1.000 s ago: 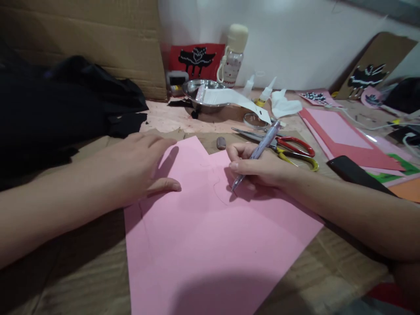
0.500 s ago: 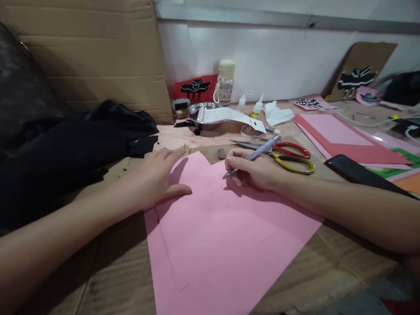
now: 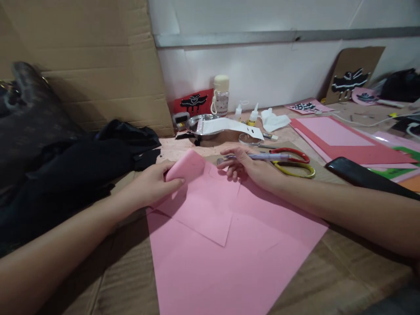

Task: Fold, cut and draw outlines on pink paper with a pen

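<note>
Clock face centred on the smaller pink paper sheet [image 3: 205,210], 12 pointing away from the person. Sheet lies over a larger pink paper sheet [image 3: 229,280], itself on brown corrugated cardboard [image 3: 127,280]; lower corner of the smaller one points to about 5 o'clock. Left hand [image 3: 149,186] at 9 to 10 o'clock: thumb on top, other fingers partly hidden behind the paper, clamped on its edge, which curls up and over toward 11. Right hand [image 3: 260,173] at 2 o'clock: fingers loosely bent and slightly apart, a slim pale-purple pen [image 3: 271,156] lying nearly level across them, tip toward 9. Contact between tip and paper: none seen. Faint curved line [image 3: 210,175] on the smaller sheet, near the right fingertips. Small grey block [image 3: 219,161], possibly an eraser, between 12 and 1, just beside those fingertips. Scissors with one red and one yellow handle [image 3: 307,156] farther out at 2, blades partly hidden. Step in hand, as judged: handling or repositioning the marked sheet, pen parked in the fingers. Next move, as judged, calls for a light left grip so the curl does not crease, the sheet settled flat, and the pen tipped nib-down before any further line.
</note>
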`<state>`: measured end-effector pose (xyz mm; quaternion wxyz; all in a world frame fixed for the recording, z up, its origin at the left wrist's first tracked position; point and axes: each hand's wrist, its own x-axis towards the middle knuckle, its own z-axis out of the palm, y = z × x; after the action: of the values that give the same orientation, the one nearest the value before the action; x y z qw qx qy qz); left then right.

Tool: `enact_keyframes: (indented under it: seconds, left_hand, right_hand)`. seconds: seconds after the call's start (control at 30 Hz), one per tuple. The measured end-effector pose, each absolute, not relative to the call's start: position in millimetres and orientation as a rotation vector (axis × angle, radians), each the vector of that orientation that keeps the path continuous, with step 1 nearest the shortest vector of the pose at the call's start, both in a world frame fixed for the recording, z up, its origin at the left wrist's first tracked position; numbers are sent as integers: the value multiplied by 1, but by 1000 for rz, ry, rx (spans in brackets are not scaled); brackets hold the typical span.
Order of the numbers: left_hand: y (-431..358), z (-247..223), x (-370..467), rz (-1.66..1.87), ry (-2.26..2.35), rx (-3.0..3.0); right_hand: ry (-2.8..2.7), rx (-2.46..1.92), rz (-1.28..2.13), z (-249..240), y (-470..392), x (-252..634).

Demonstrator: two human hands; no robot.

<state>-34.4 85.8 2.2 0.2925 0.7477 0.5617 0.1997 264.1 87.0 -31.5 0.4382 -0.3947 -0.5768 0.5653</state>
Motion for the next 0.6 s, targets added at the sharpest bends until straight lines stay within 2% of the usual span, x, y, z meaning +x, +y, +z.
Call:
enact_keyframes:
  seconds: [0.2, 0.4, 0.6]
  left_hand:
    - [88, -8, -39, 977, 1429, 1587]
    - [77, -13, -27, 1107, 1322, 1453]
    - [83, -13, -29, 1243, 1264, 1389]
  right_hand:
    - [-1271, -982, 1254, -31, 91, 267]
    - [-1271, -1073, 1322, -19, 76, 263]
    - [-1333, -1232, 1049, -15, 69, 264]
